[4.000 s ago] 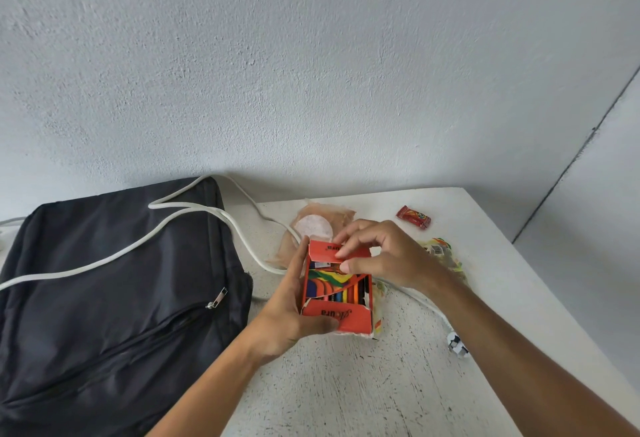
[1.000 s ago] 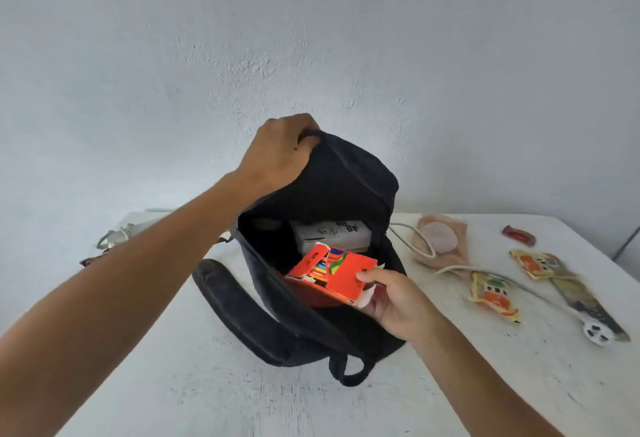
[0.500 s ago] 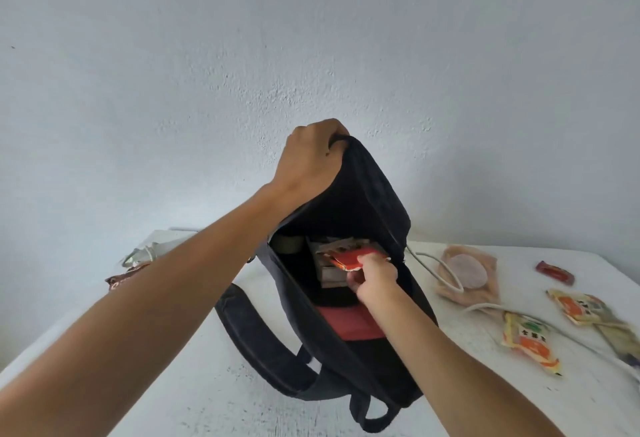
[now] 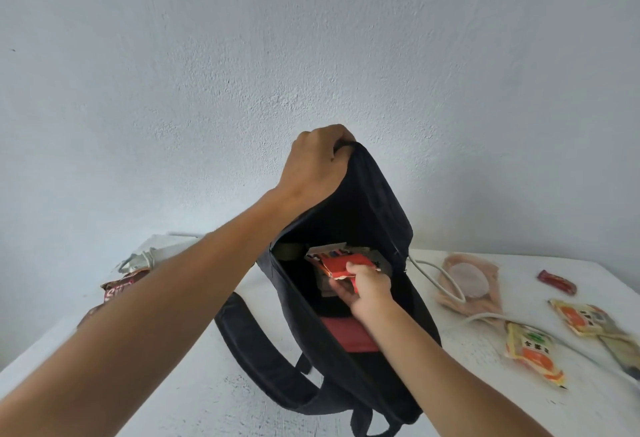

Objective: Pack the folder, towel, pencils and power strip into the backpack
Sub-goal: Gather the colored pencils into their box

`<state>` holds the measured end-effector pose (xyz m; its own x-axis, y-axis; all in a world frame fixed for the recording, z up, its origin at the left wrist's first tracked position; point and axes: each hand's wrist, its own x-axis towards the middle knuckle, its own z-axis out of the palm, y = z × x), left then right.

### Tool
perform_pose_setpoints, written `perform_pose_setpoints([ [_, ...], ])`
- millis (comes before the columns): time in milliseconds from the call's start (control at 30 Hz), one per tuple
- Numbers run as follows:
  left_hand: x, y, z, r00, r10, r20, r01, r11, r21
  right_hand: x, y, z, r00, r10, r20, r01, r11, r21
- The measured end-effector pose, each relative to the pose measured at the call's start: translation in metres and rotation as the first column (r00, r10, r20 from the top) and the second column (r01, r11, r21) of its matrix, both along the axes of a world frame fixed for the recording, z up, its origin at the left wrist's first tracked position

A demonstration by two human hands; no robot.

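- Two hands work at one black backpack [image 4: 377, 208], which stands upright on the white surface [image 4: 194, 395] with its mouth open.
- Left hand [image 4: 317, 166]: fingers curled tight round the top edge of the backpack, holding it up and open.
- Right hand [image 4: 367, 286]: fingers and thumb pinch the red pencil box [image 4: 341, 263]. A second ago the box was at the rim; it now sits inside the mouth, above a red item [image 4: 349, 332] already in the compartment. Judgement: the pencils are nearly packed, and release is the remaining step.
- White cable [image 4: 440, 284]: runs from the backpack's right edge across the surface. Whether the power strip is inside cannot be told.
- Snack packets [image 4: 533, 350] lie on the surface to the right, well apart from the backpack.
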<state>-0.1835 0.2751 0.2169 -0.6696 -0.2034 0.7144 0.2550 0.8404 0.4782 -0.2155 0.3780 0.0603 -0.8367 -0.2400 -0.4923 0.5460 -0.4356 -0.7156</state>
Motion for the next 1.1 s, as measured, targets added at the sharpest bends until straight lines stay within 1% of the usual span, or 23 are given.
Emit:
perform_pose_setpoints([
  [100, 0.004, 0.002, -0.002, 1.0, -0.019, 0.018, 0.019, 1.0, 0.006, -0.009, -0.005, 0.006, 0.995, -0.094, 0.03, 0.094, 0.995, 0.023],
  [167, 0.007, 0.001, -0.003, 0.999, -0.027, 0.02, 0.027, 1.0, -0.001, -0.014, -0.006, 0.008, 0.994, -0.103, 0.029, 0.102, 0.994, 0.037],
  [267, 0.012, 0.002, -0.004, 0.999, -0.041, 0.032, 0.041, 0.999, -0.005, -0.021, -0.008, 0.007, 0.996, -0.086, -0.025, 0.088, 0.995, 0.056],
  [333, 0.015, 0.002, -0.005, 0.998, -0.054, 0.046, 0.054, 0.999, -0.007, -0.027, -0.007, 0.003, 0.996, -0.047, -0.075, 0.055, 0.992, 0.109],
  [400, 0.018, 0.001, -0.007, 0.996, -0.064, 0.063, 0.064, 0.998, -0.008, -0.029, -0.001, -0.005, 0.991, 0.065, -0.118, -0.036, 0.972, 0.233],
  [433, 0.02, 0.001, -0.008, 0.995, -0.068, 0.072, 0.069, 0.998, -0.009, -0.029, 0.003, -0.01, 0.981, 0.131, -0.141, -0.081, 0.944, 0.319],
  [500, 0.023, -0.001, -0.011, 0.993, -0.077, 0.089, 0.077, 0.997, -0.004, -0.027, 0.013, -0.02, 0.948, 0.24, -0.209, -0.106, 0.857, 0.505],
  [533, 0.024, -0.001, -0.012, 0.992, -0.081, 0.094, 0.081, 0.997, 0.0, -0.024, 0.017, -0.022, 0.923, 0.295, -0.249, -0.095, 0.799, 0.594],
  [567, 0.025, -0.002, -0.012, 0.992, -0.081, 0.095, 0.081, 0.997, 0.003, -0.021, 0.02, -0.023, 0.887, 0.364, -0.285, -0.073, 0.719, 0.691],
  [600, 0.025, -0.002, -0.013, 0.992, -0.08, 0.093, 0.08, 0.997, 0.005, -0.018, 0.022, -0.022, 0.833, 0.46, -0.309, -0.026, 0.589, 0.808],
  [633, 0.025, -0.003, -0.013, 0.993, -0.077, 0.093, 0.076, 0.997, 0.007, -0.014, 0.024, -0.021, 0.761, 0.569, -0.312, 0.068, 0.408, 0.91],
  [667, 0.025, -0.003, -0.013, 0.993, -0.073, 0.093, 0.073, 0.997, 0.007, -0.01, 0.025, -0.019, 0.687, 0.658, -0.309, 0.201, 0.236, 0.951],
  [700, 0.024, -0.003, -0.013, 0.993, -0.072, 0.094, 0.071, 0.997, 0.008, -0.006, 0.026, -0.018, 0.61, 0.719, -0.333, 0.351, 0.132, 0.927],
  [733, 0.023, -0.002, -0.013, 0.993, -0.071, 0.096, 0.071, 0.997, 0.009, -0.001, 0.026, -0.015, 0.515, 0.768, -0.38, 0.493, 0.097, 0.865],
  [767, 0.023, -0.002, -0.013, 0.993, -0.07, 0.098, 0.07, 0.998, 0.011, 0.002, 0.025, -0.014, 0.405, 0.817, -0.411, 0.601, 0.101, 0.793],
  [800, 0.023, -0.001, -0.013, 0.993, -0.069, 0.098, 0.069, 0.998, 0.012, 0.004, 0.024, -0.014, 0.322, 0.873, -0.367, 0.645, 0.081, 0.76],
  [833, 0.023, 0.0, -0.012, 0.993, -0.069, 0.096, 0.068, 0.998, 0.011, 0.004, 0.021, -0.019, 0.277, 0.923, -0.268, 0.636, 0.033, 0.771],
  [900, 0.025, 0.003, -0.012, 0.993, -0.072, 0.096, 0.071, 0.997, 0.007, 0.0, 0.015, -0.034, 0.243, 0.967, -0.07, 0.557, -0.081, 0.826],
  [933, 0.027, 0.004, -0.013, 0.992, -0.075, 0.099, 0.075, 0.997, 0.007, -0.003, 0.012, -0.042, 0.241, 0.97, -0.02, 0.519, -0.111, 0.848],
  [967, 0.028, 0.004, -0.013, 0.991, -0.08, 0.104, 0.08, 0.997, 0.008, -0.008, 0.011, -0.047, 0.244, 0.97, -0.011, 0.491, -0.114, 0.864],
  [1100, 0.037, 0.007, -0.016, 0.987, -0.105, 0.121, 0.104, 0.994, 0.01, -0.031, 0.01, -0.043, 0.287, 0.953, -0.095, 0.398, -0.028, 0.917],
])
